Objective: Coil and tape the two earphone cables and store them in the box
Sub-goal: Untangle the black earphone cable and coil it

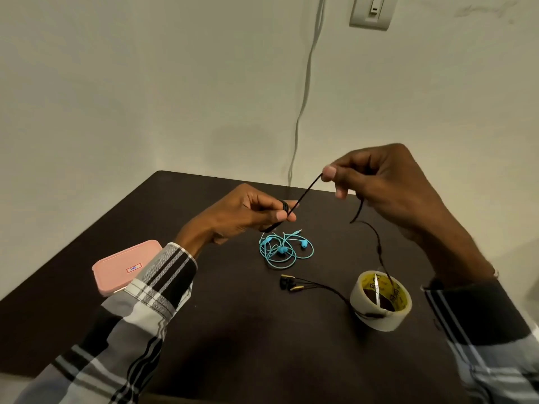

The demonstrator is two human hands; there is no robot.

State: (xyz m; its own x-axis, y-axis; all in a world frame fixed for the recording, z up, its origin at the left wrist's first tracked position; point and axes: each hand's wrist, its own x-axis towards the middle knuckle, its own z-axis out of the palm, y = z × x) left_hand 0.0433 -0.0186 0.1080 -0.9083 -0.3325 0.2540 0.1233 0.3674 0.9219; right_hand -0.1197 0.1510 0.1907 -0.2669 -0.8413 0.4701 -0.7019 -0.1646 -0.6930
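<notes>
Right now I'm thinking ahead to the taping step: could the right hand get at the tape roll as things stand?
Probably not freely. The right hand is pinching the black earphone cable, and that cable trails down across the tape roll. The roll sits close below it on the table, otherwise unblocked.

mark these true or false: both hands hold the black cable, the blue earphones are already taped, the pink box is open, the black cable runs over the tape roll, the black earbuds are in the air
1. Both hands hold the black cable: true. The left hand has it wound round a finger, and the right hand pinches the black earphone cable.
2. The blue earphones are already taped: false. They lie loose and tangled on the table.
3. The pink box is open: false. Its lid is on.
4. The black cable runs over the tape roll: true.
5. The black earbuds are in the air: false. They rest on the table.
</notes>
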